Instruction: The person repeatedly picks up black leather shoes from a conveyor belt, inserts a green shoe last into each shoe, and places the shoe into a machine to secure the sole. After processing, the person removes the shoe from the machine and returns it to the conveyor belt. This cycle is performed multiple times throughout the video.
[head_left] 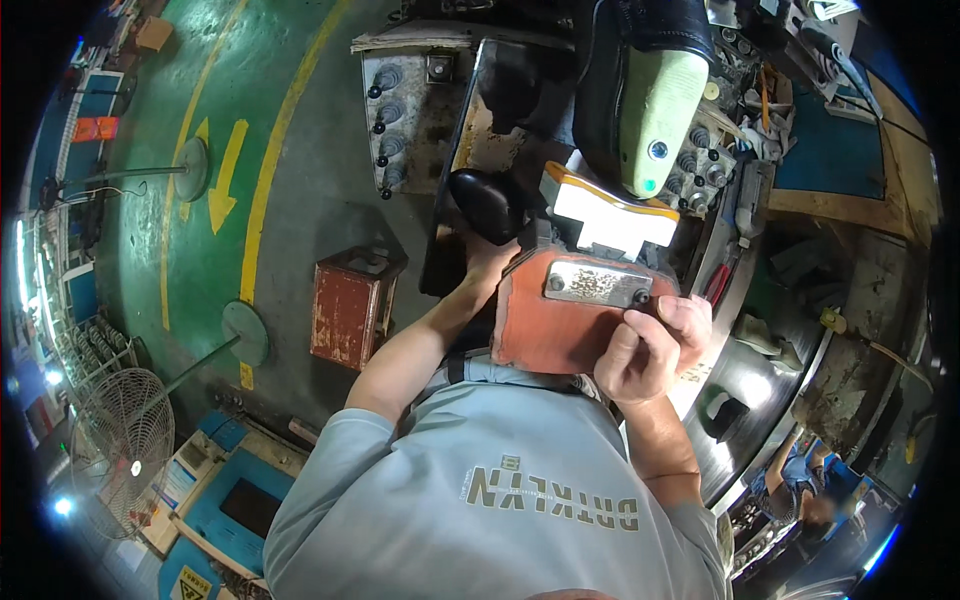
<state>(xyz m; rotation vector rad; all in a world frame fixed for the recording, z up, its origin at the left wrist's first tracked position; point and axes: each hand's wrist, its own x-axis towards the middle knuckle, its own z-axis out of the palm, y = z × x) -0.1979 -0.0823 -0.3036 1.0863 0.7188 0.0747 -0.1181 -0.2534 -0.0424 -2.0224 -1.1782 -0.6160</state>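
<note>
The left hand [488, 256] is reaching up against a black rounded piece [484, 205]; its fingers are hiding behind it, so whether they are gripping cannot be told. The right hand [648, 355] is curling its fingers over the right side of a reddish-brown panel [560, 335], its fingertips sitting near a bolt of the metal plate [598, 284]; whether they are pinching anything cannot be told.

Just beyond the panel, a white block [610, 222] with an orange edge is standing out, between the black rounded piece and the machine's right side. Above it, a pale green form [662, 110] is pointing its narrow end down toward the block, with a black shoe-like part [600, 110] hanging beside it.

Farther left, knobs are lining a grey control panel [408, 120], and a worn red stool [345, 305] is standing on the floor [300, 190]. To the right, red-handled pliers [717, 282] are lying near the machine, and a dark piece [727, 416] is resting on a glossy worktop [750, 382]. Beyond that, a co-worker [795, 490] is showing near the rim.
</note>
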